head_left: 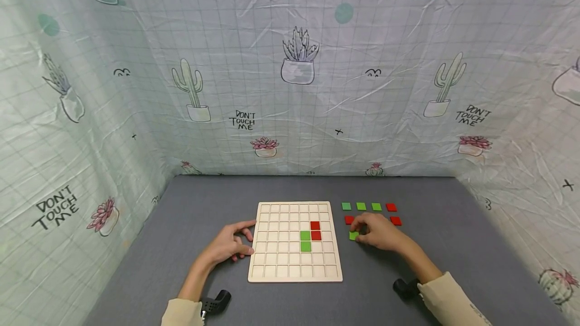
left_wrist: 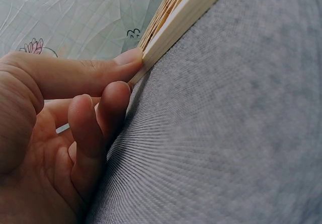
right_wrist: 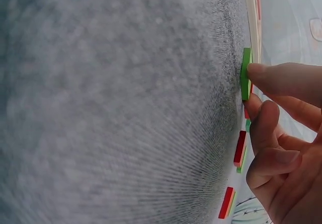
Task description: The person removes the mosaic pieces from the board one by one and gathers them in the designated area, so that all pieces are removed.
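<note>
A square wooden grid board (head_left: pixel 276 268) lies flat on the grey table. Two red tiles (head_left: pixel 315 226) and two green tiles (head_left: pixel 305 246) sit in cells right of its middle. At the board's left edge, my left hand (head_left: pixel 226 244) rests with thumb and forefinger spread along the side; its wrist view has the thumb against the wooden rim (left_wrist: pixel 176 27). My right hand (head_left: pixel 378 231), right of the board, pinches a green tile (head_left: pixel 353 236) between thumb and fingers. In the right wrist view that green tile (right_wrist: pixel 245 75) stands tilted close over the cloth.
Beyond my right hand, a row holds three green tiles (head_left: pixel 361 206) and a red tile (head_left: pixel 391 207). Nearer are two more red tiles (head_left: pixel 395 221), with my hand covering part of that row. A patterned curtain (head_left: pixel 335 99) encloses the table's back and sides.
</note>
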{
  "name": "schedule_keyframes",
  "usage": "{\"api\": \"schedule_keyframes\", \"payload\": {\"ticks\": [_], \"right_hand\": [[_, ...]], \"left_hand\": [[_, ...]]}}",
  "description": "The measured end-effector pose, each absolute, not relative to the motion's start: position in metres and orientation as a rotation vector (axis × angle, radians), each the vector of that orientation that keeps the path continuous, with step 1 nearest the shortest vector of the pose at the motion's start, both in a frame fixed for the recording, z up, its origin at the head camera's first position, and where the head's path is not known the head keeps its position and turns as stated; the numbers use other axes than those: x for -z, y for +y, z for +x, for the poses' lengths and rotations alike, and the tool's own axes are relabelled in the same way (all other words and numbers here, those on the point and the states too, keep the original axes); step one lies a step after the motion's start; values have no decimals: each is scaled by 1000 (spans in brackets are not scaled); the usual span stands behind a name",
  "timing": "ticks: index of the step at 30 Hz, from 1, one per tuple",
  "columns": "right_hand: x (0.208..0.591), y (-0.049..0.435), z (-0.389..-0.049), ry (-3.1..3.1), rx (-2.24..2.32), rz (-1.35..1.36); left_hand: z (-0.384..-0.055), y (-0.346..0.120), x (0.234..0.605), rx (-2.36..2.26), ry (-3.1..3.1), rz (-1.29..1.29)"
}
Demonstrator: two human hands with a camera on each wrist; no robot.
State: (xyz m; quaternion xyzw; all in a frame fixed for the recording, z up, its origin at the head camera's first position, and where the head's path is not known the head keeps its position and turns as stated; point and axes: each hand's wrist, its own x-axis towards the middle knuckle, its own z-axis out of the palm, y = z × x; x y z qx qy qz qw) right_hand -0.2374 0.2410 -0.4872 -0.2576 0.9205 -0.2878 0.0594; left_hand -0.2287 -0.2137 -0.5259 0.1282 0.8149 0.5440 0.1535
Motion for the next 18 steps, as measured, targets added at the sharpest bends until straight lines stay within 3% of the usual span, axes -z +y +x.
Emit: {"api": "schedule_keyframes", "payload": {"ticks": [18], "right_hand": [[488, 245, -240, 2767, 866, -796]], "left_hand": [[-229, -214, 526, -1565, 2329, 374]]}}
